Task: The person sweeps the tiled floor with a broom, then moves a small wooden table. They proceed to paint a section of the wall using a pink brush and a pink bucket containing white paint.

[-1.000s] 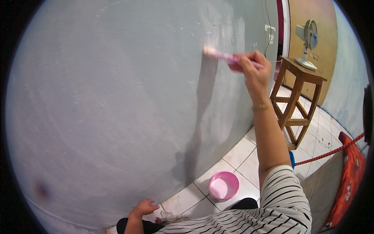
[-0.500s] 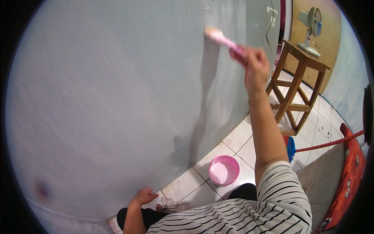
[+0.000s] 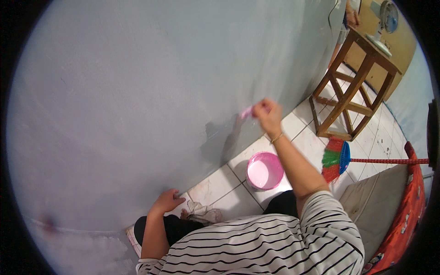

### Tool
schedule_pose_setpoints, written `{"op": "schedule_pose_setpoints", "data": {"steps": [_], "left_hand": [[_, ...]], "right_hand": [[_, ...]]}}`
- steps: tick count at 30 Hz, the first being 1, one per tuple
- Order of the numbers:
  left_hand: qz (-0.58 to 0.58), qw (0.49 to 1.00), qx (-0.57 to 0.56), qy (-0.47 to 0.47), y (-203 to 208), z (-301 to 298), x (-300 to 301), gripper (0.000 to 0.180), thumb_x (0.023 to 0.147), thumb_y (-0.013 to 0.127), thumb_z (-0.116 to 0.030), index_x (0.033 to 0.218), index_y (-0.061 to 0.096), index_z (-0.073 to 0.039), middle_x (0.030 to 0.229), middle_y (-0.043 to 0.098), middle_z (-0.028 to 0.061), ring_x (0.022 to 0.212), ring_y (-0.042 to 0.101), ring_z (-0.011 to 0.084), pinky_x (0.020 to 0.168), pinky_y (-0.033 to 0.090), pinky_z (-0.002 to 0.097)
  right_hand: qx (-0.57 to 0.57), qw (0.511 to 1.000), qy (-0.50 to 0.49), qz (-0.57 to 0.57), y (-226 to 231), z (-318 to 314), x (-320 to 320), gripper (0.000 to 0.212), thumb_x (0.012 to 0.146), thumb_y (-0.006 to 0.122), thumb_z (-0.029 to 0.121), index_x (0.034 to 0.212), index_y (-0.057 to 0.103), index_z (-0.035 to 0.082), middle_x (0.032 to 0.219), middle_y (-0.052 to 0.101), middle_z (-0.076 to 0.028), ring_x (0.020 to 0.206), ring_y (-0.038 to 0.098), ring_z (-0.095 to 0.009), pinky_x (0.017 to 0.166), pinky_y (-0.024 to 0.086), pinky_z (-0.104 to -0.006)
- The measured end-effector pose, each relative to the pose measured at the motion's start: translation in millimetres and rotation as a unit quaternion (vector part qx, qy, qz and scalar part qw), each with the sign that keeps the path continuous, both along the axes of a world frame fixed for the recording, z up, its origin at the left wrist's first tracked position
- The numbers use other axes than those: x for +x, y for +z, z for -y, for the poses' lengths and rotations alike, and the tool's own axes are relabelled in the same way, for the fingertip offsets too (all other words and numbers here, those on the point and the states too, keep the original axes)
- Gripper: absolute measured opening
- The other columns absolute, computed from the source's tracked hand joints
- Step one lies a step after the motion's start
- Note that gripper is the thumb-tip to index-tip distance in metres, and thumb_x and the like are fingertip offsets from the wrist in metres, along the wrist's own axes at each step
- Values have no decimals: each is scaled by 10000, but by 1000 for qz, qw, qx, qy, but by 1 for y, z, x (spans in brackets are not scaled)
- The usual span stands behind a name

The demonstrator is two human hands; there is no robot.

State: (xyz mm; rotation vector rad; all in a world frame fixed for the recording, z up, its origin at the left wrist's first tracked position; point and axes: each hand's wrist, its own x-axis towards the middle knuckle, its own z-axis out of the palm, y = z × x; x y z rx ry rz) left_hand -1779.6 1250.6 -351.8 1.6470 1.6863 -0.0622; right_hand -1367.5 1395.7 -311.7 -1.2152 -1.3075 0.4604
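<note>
In my right hand (image 3: pixel 268 114) is a pink-handled paintbrush (image 3: pixel 247 112), its end close to the lower part of the grey wall (image 3: pixel 137 101); motion blurs it, and I cannot tell whether the bristles touch. Just below that forearm, on the white floor tiles, stands a pink bucket (image 3: pixel 280 170) with pale pink paint (image 3: pixel 260 174) inside. My left hand (image 3: pixel 168 200) rests low at the left by my knee, near the wall's foot, holding nothing, fingers loosely apart. A crumpled whitish cloth (image 3: pixel 204 212) lies beside it on the floor.
A wooden stool (image 3: pixel 362 78) carrying a small fan (image 3: pixel 387 20) stands at the far right, with another person (image 3: pixel 352 18) partly visible behind it. Nearer lie a broom (image 3: pixel 337 158) with coloured bristles and a grey cushion-like thing (image 3: pixel 376 197) edged by red fabric (image 3: pixel 412 197).
My right hand has come down the wall with the paintbrush, from high up to just above the bucket. The view has shifted, and a person now shows behind the stool.
</note>
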Motion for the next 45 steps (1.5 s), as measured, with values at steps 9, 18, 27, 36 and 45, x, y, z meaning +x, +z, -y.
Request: {"op": "schedule_pose_setpoints", "data": {"steps": [9,18,27,36,45], "left_hand": [[-58,997,-43,21,9,12,-5,539,722,664,-333,1093,526,33,888,632,162,832,605,274,728,464,336],[-50,996,-73,29,2,-2,1,512,731,663,-309,1089,535,34,891,637,153,835,607,266,734,463,328],[-52,994,-85,41,1,-4,-4,552,732,657,-331,1119,516,36,945,627,163,876,598,287,765,457,333],[-65,995,-67,16,-3,-3,-4,556,735,652,-333,1128,511,32,919,632,161,854,604,277,752,461,331],[-43,995,-84,36,-16,7,-19,561,731,664,-320,1122,504,48,886,632,160,768,618,238,703,472,315]], "right_hand": [[116,992,0,-43,120,54,34,129,742,563,35,618,534,16,589,584,-55,548,571,-106,479,434,-230],[-14,994,-47,-96,-6,-12,4,139,763,520,42,630,512,3,592,569,-81,534,557,-128,513,477,-263],[55,981,145,-113,137,77,33,175,774,546,-15,940,601,-7,853,615,-118,741,611,-189,640,504,-276],[-201,944,233,120,-20,46,22,78,693,597,-50,760,602,-11,753,615,-80,695,572,-124,630,464,-252],[52,997,39,-42,47,1,43,38,709,578,-26,745,587,-27,745,614,-75,652,569,-118,608,469,-240]]}}
